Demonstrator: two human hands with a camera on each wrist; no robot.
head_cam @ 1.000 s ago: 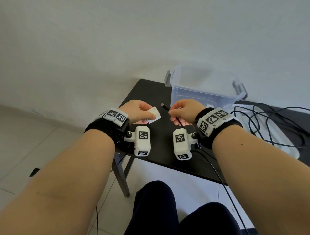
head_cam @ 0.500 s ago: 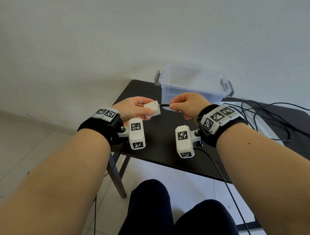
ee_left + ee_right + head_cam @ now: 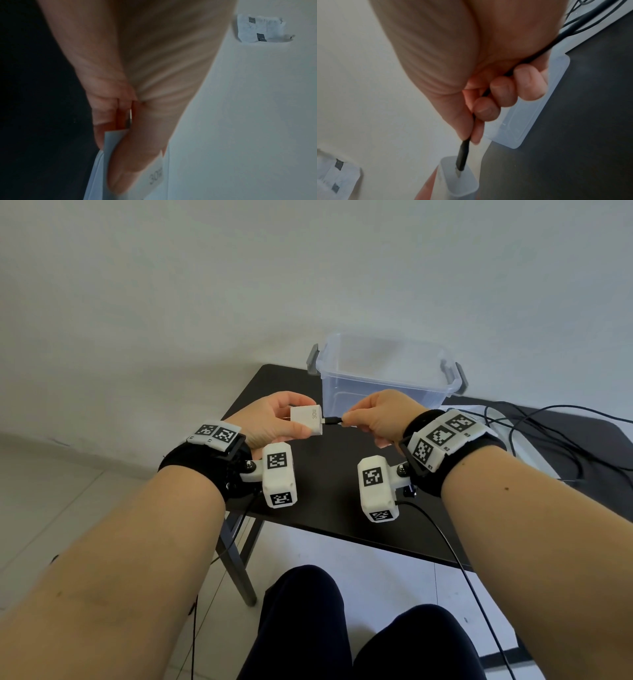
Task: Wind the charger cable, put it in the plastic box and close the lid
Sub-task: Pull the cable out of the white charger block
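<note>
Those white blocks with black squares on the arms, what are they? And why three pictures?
They are little cameras strapped to a person's wrists. One picture comes from a camera on the head; the other two look along each hand. The left hand holds a small white charger block. The right hand pinches the thin black cable, its plug at the block's socket. Behind, on the black table, stands an open clear plastic box. More black cable lies loose at the right, over the flat clear lid.
</note>
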